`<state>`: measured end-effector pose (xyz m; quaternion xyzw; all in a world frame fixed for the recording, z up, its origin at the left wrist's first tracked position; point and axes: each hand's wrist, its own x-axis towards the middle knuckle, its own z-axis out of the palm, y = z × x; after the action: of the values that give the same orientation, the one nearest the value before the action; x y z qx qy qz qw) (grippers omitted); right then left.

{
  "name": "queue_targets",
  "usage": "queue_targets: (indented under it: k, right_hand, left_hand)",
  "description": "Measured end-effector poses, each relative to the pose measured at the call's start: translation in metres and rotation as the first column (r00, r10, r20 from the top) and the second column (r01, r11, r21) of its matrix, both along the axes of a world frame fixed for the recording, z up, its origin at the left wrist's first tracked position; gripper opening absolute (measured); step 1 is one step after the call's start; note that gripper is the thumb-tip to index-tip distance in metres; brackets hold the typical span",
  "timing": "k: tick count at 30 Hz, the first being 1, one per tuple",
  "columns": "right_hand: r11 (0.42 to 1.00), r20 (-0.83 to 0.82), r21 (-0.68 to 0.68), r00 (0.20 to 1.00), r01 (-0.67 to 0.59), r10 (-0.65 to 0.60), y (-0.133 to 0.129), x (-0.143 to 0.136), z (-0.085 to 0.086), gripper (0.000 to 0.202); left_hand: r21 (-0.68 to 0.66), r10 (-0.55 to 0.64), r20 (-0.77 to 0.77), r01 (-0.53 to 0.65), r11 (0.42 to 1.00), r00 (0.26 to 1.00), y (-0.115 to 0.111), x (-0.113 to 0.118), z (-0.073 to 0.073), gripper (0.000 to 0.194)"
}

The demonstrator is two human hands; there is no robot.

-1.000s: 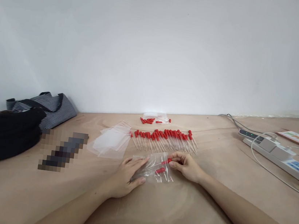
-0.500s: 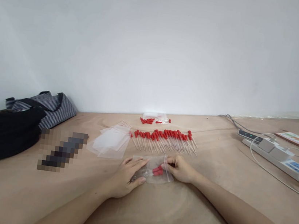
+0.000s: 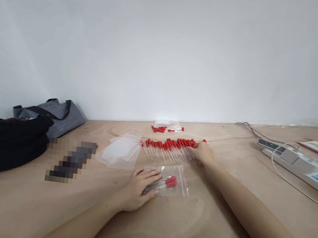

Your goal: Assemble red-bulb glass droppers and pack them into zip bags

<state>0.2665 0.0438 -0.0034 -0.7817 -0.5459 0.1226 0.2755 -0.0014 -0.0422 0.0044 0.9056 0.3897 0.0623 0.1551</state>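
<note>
My left hand point(image 3: 142, 189) lies with stretched fingers on a clear zip bag point(image 3: 179, 171), thumb and fingers apart, holding it against the table. Inside the bag are a few droppers with red bulbs point(image 3: 171, 181), their clear stems pointing under my left hand. Behind the bag, a long row of droppers point(image 3: 169, 143) lies side by side, bulbs away from me and tips towards me. At the right end of that row my right hand point(image 3: 201, 152) is closed around a dropper near its bulb; its fingers partly hide the droppers there.
A fanned stack of zip bags point(image 3: 122, 151) lies left of the row. Loose red bulbs point(image 3: 159, 129) lie near the wall. A power strip point(image 3: 302, 167) with cables is at right, a black bag point(image 3: 11, 146) and a striped bag point(image 3: 67, 116) at left.
My right hand has let go of the zip bag's opening and moved forward and right to the dropper row. My left hand stays on the bag.
</note>
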Motion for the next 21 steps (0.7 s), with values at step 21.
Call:
queue_targets:
  k: [21]
  right_hand:
    - [0.895,-0.692,0.436,0.599,-0.096,0.402,-0.071,-0.006,-0.020,0.058]
  left_hand:
    - [-0.007,0.019,-0.016,-0.019,1.000,1.000,-0.002,0.001,0.004,0.051]
